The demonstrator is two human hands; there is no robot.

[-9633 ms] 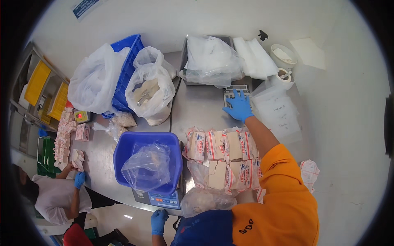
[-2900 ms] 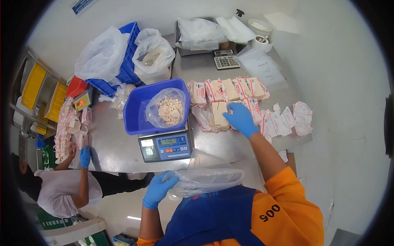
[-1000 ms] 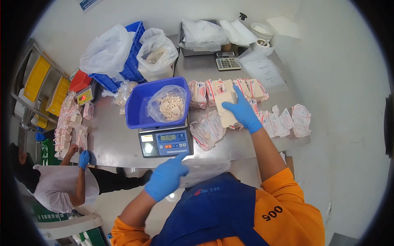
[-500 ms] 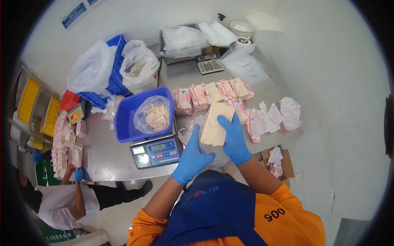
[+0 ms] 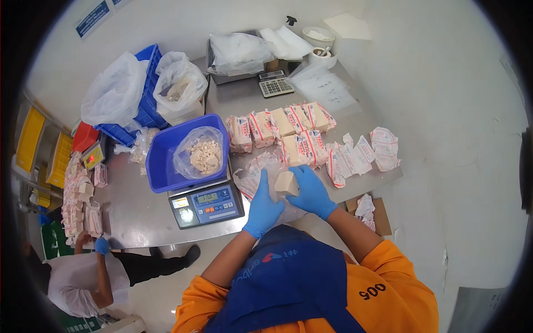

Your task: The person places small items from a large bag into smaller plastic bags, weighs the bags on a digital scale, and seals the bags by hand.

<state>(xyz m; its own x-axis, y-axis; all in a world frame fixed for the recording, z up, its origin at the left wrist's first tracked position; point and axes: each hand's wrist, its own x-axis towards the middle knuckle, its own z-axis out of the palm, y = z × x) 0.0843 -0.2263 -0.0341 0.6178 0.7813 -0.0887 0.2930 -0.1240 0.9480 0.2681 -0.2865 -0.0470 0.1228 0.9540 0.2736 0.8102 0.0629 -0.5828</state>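
Observation:
My right hand (image 5: 312,192), in a blue glove, grips a smooth cream-coloured block (image 5: 286,183), now seen nearly end-on. Fingers stretched out and thumb apart, my left hand (image 5: 263,208) stands just left of the block, also gloved in blue. A thin clear plastic bag (image 5: 293,214) and a crumpled red-and-white wrapper (image 5: 248,183) lie about and under the hands. Beyond them are rows of similar blocks in torn wrappers (image 5: 262,130). To the left, a blue tub (image 5: 159,168) sits on a digital scale (image 5: 207,206), holding a clear bag of pale crumbled pieces (image 5: 204,154).
Loose wrappers (image 5: 350,161) lie at the table's right end, above a cardboard box (image 5: 381,217). A calculator (image 5: 276,87), a grey tray of plastic bags (image 5: 239,53) and a blue crate (image 5: 152,83) stand at the back. A co-worker (image 5: 83,277) handles wrapped blocks at far left.
The block has tipped from showing its long face to nearly end-on, and has come lower and nearer. My left hand's fingers stay stretched out beside it.

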